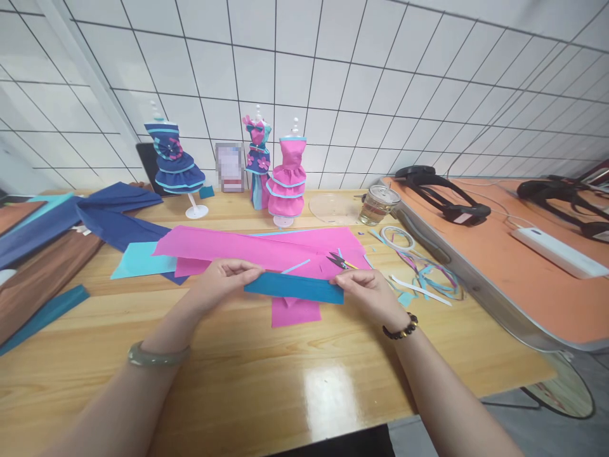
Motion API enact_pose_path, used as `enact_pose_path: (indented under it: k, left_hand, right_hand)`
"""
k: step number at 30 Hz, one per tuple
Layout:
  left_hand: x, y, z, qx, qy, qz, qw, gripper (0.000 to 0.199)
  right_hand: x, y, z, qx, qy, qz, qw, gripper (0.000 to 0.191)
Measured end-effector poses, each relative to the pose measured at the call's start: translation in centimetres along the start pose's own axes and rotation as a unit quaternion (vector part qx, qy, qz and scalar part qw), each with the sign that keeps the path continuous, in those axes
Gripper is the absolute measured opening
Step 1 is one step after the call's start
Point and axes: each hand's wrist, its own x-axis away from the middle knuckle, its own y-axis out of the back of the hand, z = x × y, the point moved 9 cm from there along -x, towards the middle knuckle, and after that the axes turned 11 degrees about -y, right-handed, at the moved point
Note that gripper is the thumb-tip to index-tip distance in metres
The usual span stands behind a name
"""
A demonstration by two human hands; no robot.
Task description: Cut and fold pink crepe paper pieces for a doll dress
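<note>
A teal fabric strip (294, 289) is stretched out level between my two hands, above the table. My left hand (227, 279) pinches its left end between thumb and fingers. At the right end, my right hand (368, 289) grips the upper corner the same way. Behind the strip lie pink fabric pieces (266, 244), one partly hidden by it. Small thread snips (340, 261) with dark blades rest on the pink fabric just beyond my right hand. A thin light-blue strip (295, 266) lies on the pink as well.
Three small dress forms stand at the back, wearing a navy dress (176, 158), a mixed-colour dress (258, 162) and a pink dress (288, 178). A lidded glass cup (378, 204), a tape roll (398, 238) and tangled ribbons (431, 276) are right. Navy fabric (118, 216) lies left.
</note>
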Motion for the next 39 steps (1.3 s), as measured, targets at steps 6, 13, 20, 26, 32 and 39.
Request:
enact_pose_path:
  k: [6, 13, 20, 26, 32, 39]
  left_hand:
    - [-0.3, -0.6, -0.3, -0.088, -0.017, -0.026, 0.996, 0.024]
    - [0.0, -0.7, -1.9, -0.203, -0.045, -0.078, 0.975, 0.033]
    - [-0.1, -1.3, -1.6, -0.169, -0.039, -0.056, 0.983, 0.024]
    - [-0.3, -2.1, -0.3, -0.054, -0.016, -0.032, 0.998, 0.026]
    - [0.0, -2.7, -0.8, -0.023, -0.011, -0.024, 0.999, 0.029]
    - [1.3, -6.9, -1.2, 0.096, 0.021, 0.1, 0.99, 0.027]
  right_hand:
    - [0.3, -0.9, 1.1, 0.11, 0.062, -0.047, 0.991, 0.027]
    - [0.5, -0.8, 1.4, 0.197, 0.097, -0.106, 0.97, 0.027]
    - [0.5, -0.9, 1.4, 0.211, 0.105, -0.105, 0.966, 0.027]
    - [0.2, -1.0, 1.1, 0.219, 0.084, -0.081, 0.969, 0.03]
    - [0.2, -0.8, 1.1, 0.18, 0.077, -0.072, 0.978, 0.034]
    - [1.1, -3.1, 1.8, 0.045, 0.043, 0.084, 0.995, 0.034]
